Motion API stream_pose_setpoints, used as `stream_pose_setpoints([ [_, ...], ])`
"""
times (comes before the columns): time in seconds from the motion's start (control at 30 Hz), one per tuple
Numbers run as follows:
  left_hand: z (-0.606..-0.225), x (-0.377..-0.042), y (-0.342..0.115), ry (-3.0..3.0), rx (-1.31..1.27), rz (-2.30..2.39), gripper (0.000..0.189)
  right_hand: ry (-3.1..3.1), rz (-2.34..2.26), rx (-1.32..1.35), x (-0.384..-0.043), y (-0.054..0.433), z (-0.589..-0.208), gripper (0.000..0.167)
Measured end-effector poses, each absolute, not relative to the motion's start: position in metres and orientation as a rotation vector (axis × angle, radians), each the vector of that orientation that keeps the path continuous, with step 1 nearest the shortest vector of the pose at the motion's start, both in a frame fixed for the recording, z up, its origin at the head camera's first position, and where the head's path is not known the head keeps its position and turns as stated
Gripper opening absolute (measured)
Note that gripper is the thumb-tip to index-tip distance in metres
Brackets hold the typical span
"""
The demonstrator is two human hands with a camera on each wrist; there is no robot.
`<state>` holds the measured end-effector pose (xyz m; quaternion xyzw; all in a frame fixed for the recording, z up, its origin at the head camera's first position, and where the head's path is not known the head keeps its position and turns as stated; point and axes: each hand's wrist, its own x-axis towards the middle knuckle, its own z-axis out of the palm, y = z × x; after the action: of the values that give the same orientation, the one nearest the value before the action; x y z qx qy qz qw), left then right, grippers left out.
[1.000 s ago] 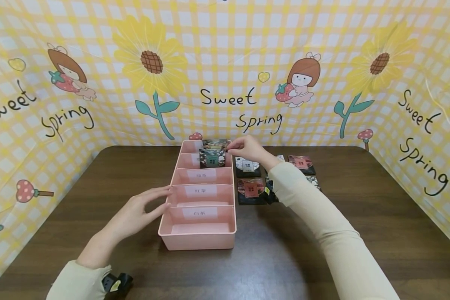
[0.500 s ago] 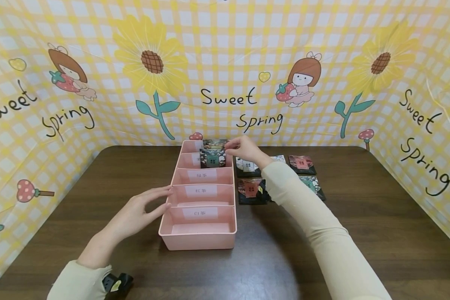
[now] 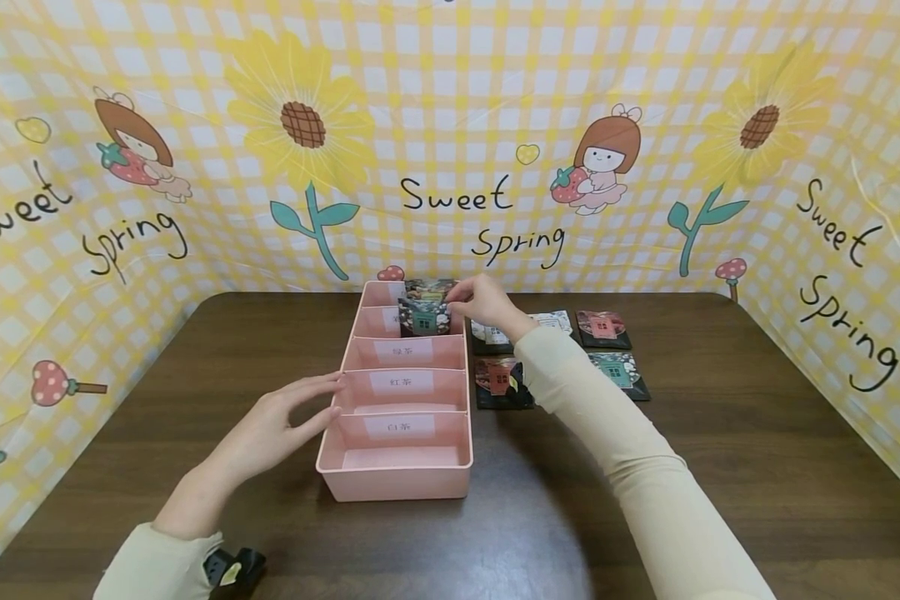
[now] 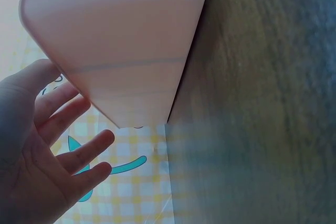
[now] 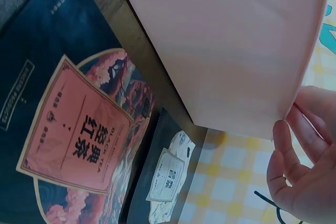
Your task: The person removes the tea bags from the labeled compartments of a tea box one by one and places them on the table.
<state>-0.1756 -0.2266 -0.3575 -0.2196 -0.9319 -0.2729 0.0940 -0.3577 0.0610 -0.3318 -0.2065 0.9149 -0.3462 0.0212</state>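
A long pink divided box (image 3: 394, 484) stands on the table, with paper labels on its dividers. My left hand (image 3: 273, 429) touches the box's left rim, its fingers relaxed; in the left wrist view, some fingertips (image 4: 107, 137) stay apart from the wall. At the far right of the box, my right hand (image 3: 489, 302) pinches the right edge of a dark tea packet (image 3: 422, 322) with a green label. That packet stands in the second compartment from the back. Another tea packet (image 3: 427, 288) shows behind it in the rearmost one. The box wall hides the fingertips' contact in the right wrist view.
Right of the box lie red-labelled packets (image 3: 499, 385) (image 5: 79, 129), another red one (image 3: 603, 328), white-labelled packets (image 3: 492, 335) and a green-labelled packet (image 3: 621, 375). The right sleeve (image 3: 607, 433) passes over the table beside them. A checked yellow cloth (image 3: 450, 100) encloses the back and sides.
My right hand and forearm have shifted slightly left, uncovering more of the green-labelled packet on the table. The left hand and the box have stayed in place.
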Motion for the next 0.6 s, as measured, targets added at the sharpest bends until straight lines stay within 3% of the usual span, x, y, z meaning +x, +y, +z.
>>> stream_pose_setpoints([
  [0.6, -0.358, -0.176, -0.227, -2.745, -0.665, -0.781, 0.035, 2.777, -1.341, -0.579, -0.345, 0.064, -0.320, 0.018],
])
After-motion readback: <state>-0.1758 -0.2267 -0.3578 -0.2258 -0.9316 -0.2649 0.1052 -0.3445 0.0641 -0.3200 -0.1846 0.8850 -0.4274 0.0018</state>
